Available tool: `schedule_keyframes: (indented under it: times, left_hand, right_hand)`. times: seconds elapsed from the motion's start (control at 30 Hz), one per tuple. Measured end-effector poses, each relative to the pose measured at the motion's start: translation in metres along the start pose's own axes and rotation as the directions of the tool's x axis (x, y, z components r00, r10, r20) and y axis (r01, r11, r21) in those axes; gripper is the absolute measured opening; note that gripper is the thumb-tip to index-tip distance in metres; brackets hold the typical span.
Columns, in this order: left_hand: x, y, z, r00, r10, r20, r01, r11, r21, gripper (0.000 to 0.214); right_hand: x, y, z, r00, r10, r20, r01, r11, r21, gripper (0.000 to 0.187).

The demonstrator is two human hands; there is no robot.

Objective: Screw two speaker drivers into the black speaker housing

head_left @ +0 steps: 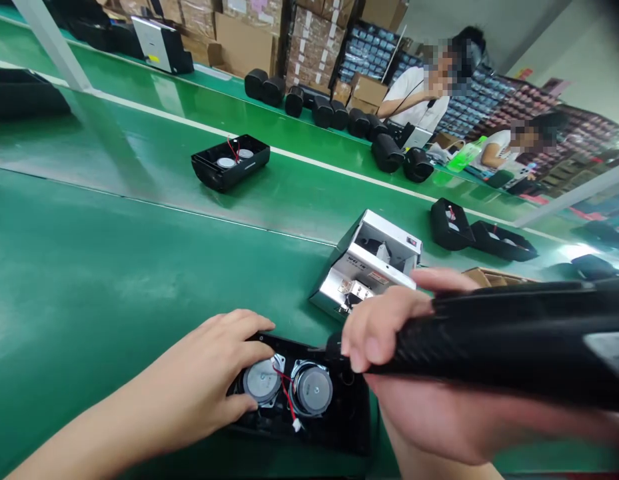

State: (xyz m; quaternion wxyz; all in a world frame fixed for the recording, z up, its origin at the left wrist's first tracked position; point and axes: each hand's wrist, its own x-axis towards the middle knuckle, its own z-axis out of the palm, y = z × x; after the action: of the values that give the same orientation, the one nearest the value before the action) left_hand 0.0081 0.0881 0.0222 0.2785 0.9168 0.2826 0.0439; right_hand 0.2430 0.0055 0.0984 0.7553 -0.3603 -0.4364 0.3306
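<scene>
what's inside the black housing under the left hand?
The black housing holds two round silver speaker drivers side by side, with red and white wires ending in a white plug. The left hand and the black power tool in the right hand cover the rest.

Ahead of me on the green conveyor belt (114, 267): a silver screw feeder (366, 263), an open black speaker housing (230, 162), and stacked cardboard boxes (314, 40) beyond.
</scene>
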Motion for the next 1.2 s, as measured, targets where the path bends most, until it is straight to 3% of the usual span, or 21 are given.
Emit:
schedule_keyframes:
  times: [0.1,0.27,0.4,1.2]
  left_hand:
    - [-0.001,0.001,0.0,1.0,-0.001,0.009,0.001,1.0,-0.023,0.047]
    - [-0.001,-0.001,0.001,1.0,-0.006,0.028,0.007,0.999,-0.037,0.047]
    - [-0.001,0.001,0.0,0.999,-0.018,0.051,0.02,0.998,-0.051,0.049]
    - [0.0,0.001,0.0,0.996,-0.034,0.08,0.045,0.989,-0.137,0.045]
  right_hand:
    - [-0.004,0.019,0.01,0.997,0.055,0.053,-0.057,0.998,0.029,0.073]
    - [-0.009,0.048,0.016,0.999,0.039,0.016,-0.04,0.993,0.107,0.075]
    - [-0.011,0.051,0.013,0.993,0.083,0.079,-0.093,0.987,0.132,0.073]
    - [-0.022,0.074,0.011,0.987,0.078,0.142,-0.097,0.986,0.135,0.07]
